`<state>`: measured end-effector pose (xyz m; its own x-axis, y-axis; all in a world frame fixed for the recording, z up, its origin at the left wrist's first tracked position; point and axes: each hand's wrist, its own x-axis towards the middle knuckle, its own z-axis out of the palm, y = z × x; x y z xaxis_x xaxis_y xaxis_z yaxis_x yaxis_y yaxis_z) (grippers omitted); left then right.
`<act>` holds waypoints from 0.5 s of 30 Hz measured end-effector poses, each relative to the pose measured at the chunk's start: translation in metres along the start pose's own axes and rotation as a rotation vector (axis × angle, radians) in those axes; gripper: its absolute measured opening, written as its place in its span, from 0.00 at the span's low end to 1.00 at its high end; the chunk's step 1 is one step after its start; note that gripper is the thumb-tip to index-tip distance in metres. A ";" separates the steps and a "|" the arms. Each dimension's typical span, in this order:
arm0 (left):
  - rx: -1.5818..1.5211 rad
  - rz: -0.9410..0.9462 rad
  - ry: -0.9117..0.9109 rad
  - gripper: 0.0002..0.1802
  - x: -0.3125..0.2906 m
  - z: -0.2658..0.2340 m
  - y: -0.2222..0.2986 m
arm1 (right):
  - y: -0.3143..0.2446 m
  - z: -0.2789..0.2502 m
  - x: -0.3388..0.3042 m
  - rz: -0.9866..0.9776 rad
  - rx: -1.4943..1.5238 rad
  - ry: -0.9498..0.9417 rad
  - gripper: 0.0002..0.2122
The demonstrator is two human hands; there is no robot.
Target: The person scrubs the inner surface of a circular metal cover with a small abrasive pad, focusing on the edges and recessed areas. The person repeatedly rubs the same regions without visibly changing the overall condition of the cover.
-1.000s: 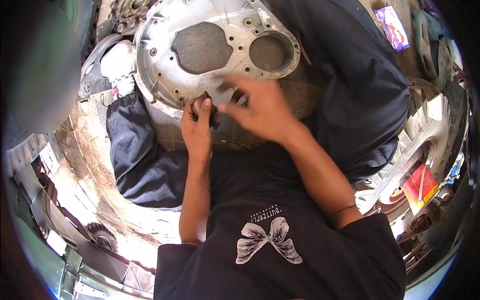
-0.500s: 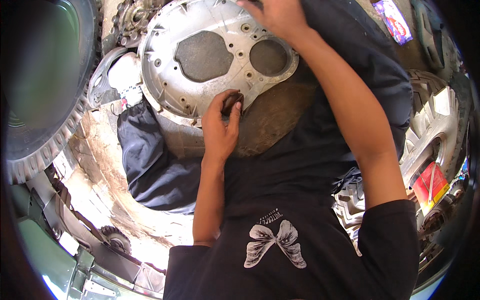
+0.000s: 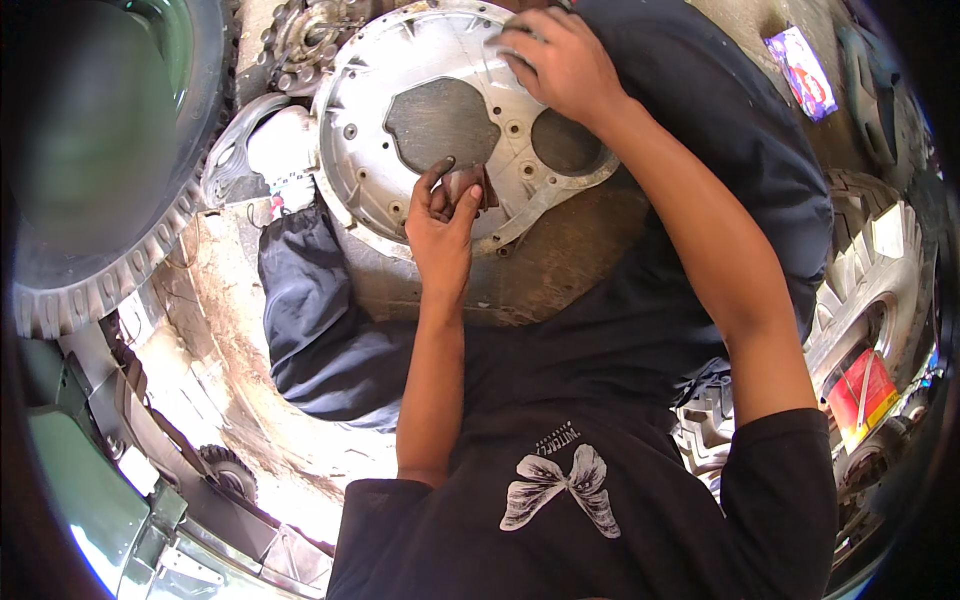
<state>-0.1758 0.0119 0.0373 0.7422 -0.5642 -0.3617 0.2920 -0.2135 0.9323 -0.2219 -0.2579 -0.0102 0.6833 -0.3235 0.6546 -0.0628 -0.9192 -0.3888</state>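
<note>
A round grey metal housing, with one large irregular opening and a smaller round one, lies between my legs. My left hand is closed on a folded piece of brown sandpaper, thumb and fingers pinching it over the near part of the housing. On the far right side of the housing, my right hand has its fingers apart and bent, with nothing visible in them. Its fingertips are slightly blurred, and I cannot tell whether they touch the metal.
A large tyre stands at the left. Beyond the housing sits a greasy toothed metal part. A purple packet lies at the far right, and a red and yellow box rests by more tyres on the right.
The view has shifted, so the housing appears farther right and lower. My left hand, still gripping the sandpaper, has moved inward over the housing. My right hand's fingers have come more into sight.
</note>
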 end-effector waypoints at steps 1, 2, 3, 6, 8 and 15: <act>0.011 0.017 0.036 0.23 -0.001 -0.001 0.002 | -0.017 -0.006 -0.002 0.021 0.103 -0.121 0.17; 0.023 0.035 0.069 0.22 0.000 -0.002 0.004 | -0.038 -0.016 0.000 0.041 0.202 -0.241 0.16; 0.036 0.050 0.099 0.22 0.001 -0.005 0.007 | -0.063 -0.026 0.003 0.105 0.288 -0.286 0.16; -0.032 0.117 0.092 0.17 0.001 -0.015 0.006 | -0.107 -0.045 0.014 0.271 0.501 -0.413 0.17; -0.114 0.124 0.084 0.16 -0.001 -0.016 0.008 | -0.108 -0.049 0.013 0.367 0.584 -0.487 0.17; -0.270 0.103 0.092 0.14 -0.013 -0.018 0.027 | -0.100 -0.060 0.028 0.583 0.816 -0.750 0.15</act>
<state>-0.1661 0.0280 0.0674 0.8245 -0.4944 -0.2754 0.3523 0.0677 0.9334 -0.2399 -0.1888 0.0859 0.9677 -0.1814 -0.1752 -0.2092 -0.1891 -0.9594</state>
